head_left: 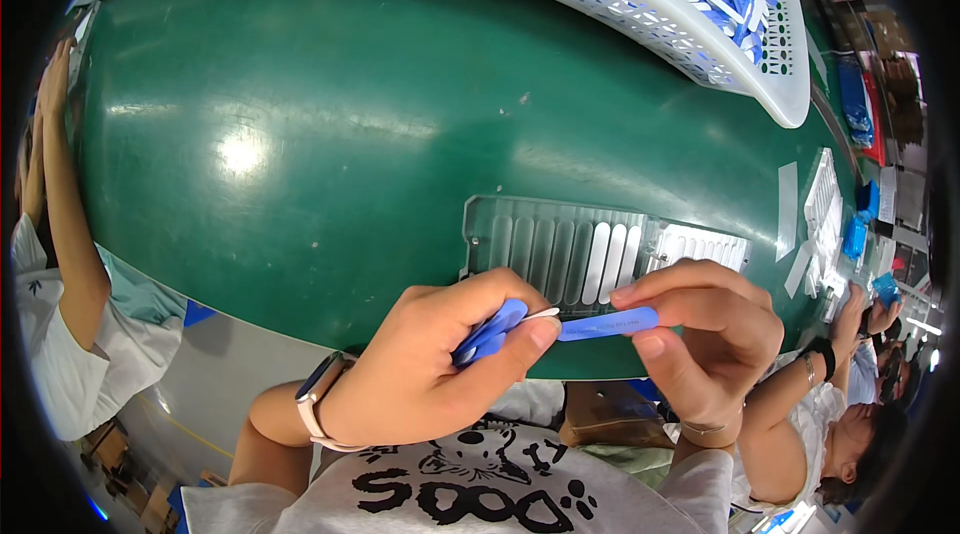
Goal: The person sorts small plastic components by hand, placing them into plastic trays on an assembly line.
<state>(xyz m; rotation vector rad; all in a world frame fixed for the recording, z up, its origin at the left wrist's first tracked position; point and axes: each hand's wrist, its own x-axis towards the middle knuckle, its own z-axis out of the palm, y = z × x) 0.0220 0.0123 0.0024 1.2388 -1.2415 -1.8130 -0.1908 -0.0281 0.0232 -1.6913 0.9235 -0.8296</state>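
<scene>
My left hand (pixel 440 354) is closed around a small bunch of blue strips (pixel 487 334), with a thin white strip (pixel 540 314) poking out between thumb and forefinger. My right hand (pixel 705 334) pinches one blue strip (pixel 610 322) by its right end, held level and pointing at the left hand. Both hands hover over the near edge of the green table (pixel 300 134). Just beyond them lies a clear slotted tray (pixel 560 244); a few of its slots hold white strips (pixel 610 259).
A white perforated basket (pixel 690 34) full of blue and white strips stands at the far right. More white trays (pixel 822 214) lie at the right edge. Another person's arm (pixel 60 194) is at the left, and other people sit at the right (pixel 850 404).
</scene>
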